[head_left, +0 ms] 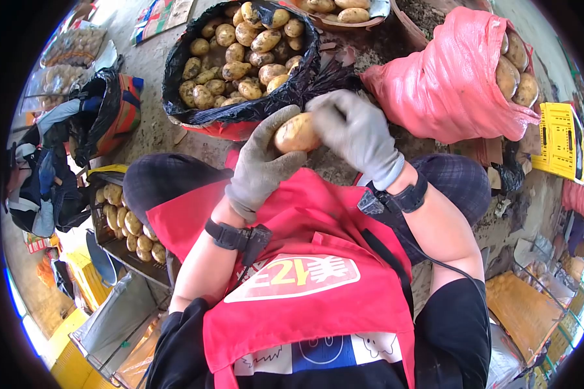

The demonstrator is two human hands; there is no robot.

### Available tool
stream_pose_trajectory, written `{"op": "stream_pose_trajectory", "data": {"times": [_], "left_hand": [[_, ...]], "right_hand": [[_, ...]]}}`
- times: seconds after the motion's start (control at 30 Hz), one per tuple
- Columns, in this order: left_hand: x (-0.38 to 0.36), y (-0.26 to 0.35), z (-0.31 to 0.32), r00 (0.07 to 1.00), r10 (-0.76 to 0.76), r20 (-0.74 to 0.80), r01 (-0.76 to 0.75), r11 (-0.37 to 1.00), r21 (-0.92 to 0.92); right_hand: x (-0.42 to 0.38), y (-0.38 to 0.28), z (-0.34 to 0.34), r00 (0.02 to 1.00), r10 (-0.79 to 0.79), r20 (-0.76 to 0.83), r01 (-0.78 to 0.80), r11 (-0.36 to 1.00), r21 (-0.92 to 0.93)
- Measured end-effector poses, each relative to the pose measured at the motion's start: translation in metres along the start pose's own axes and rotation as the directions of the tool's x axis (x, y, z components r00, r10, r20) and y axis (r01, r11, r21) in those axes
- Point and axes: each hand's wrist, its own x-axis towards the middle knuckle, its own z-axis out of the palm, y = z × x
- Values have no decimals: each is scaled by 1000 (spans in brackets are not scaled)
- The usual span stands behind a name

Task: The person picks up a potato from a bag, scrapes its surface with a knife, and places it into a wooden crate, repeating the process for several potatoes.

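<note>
My left hand, in a grey work glove, is closed around a potato above my lap. The potato is tan with a few darker patches. At its right end is my right hand, also gloved, with curled fingers smeared by motion; whether they grip anything is hidden. Just beyond my hands stands a large bag lined with black plastic, full of loose, soil-marked potatoes.
A pink sack of potatoes lies at the right, near a yellow crate. By my left knee is a crate of potatoes. Another person is at the far left, beside a black-lined bag. A bowl of potatoes stands at the top.
</note>
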Motion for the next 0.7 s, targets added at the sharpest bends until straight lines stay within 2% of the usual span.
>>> {"op": "stream_pose_trajectory", "data": {"times": [0.03, 0.07, 0.13, 0.2, 0.23, 0.27, 0.33, 0.37, 0.4, 0.43, 0.47, 0.53, 0.57, 0.6, 0.63, 0.67, 0.7], "left_hand": [[0, 0, 0, 1000, 2, -1, -2, 1000, -2], [0, 2, 0, 1000, 5, -13, -5, 999, -33], [-1, 2, -1, 999, 14, -31, -16, 998, -68], [2, 0, -5, 996, 78, -31, -81, 994, -77], [1, 1, -6, 995, 95, -35, -98, 992, -78], [-1, 5, -7, 995, 77, -59, -84, 988, -126], [-12, 25, -14, 992, 76, -103, -85, 993, -88], [-19, 37, -24, 987, 93, -132, -101, 993, -56], [-30, 60, -35, 989, 38, -143, -58, 989, -139], [-40, 78, -49, 977, 73, -202, -98, 988, -120], [-57, 98, -60, 949, 197, -246, -258, 934, -247], [-91, 124, -108, 841, 407, -356, -511, 814, -276], [-111, 125, -147, 782, 420, -461, -567, 787, -245], [-133, 126, -174, 677, 465, -570, -618, 780, -99], [-158, 111, -227, 536, 656, -532, -382, 750, 540], [-183, 100, -264, 452, 808, -377, 60, 394, 917], [-210, 78, -293, 434, 825, -362, 41, 384, 923]], "right_hand": [[6, 10, -1, 979, 203, -18, -195, 958, 209], [11, 15, -1, 918, 395, 7, -363, 837, 410], [12, 18, 1, 938, 346, -16, -299, 831, 470], [11, 12, 0, 968, 251, 8, -237, 901, 364], [11, 12, 3, 957, 287, 49, -281, 863, 420], [10, 13, 2, 977, 204, 55, -207, 875, 438], [16, 1, 0, 945, 298, 133, -323, 786, 528], [18, -2, -1, 941, 308, 139, -334, 785, 522], [19, 1, -1, 943, 308, 130, -329, 791, 516], [19, 9, 1, 949, 289, 126, -309, 776, 550], [18, 15, 3, 955, 273, 117, -289, 760, 583], [16, 18, 4, 954, 269, 135, -297, 776, 556], [15, 26, 8, 955, 264, 134, -292, 769, 569], [13, 27, 8, 925, 335, 179, -376, 745, 551], [14, 31, 13, 911, 379, 161, -407, 768, 494], [14, 35, 18, 900, 401, 170, -429, 754, 497], [12, 42, 22, 905, 386, 179, -422, 759, 496]]}}
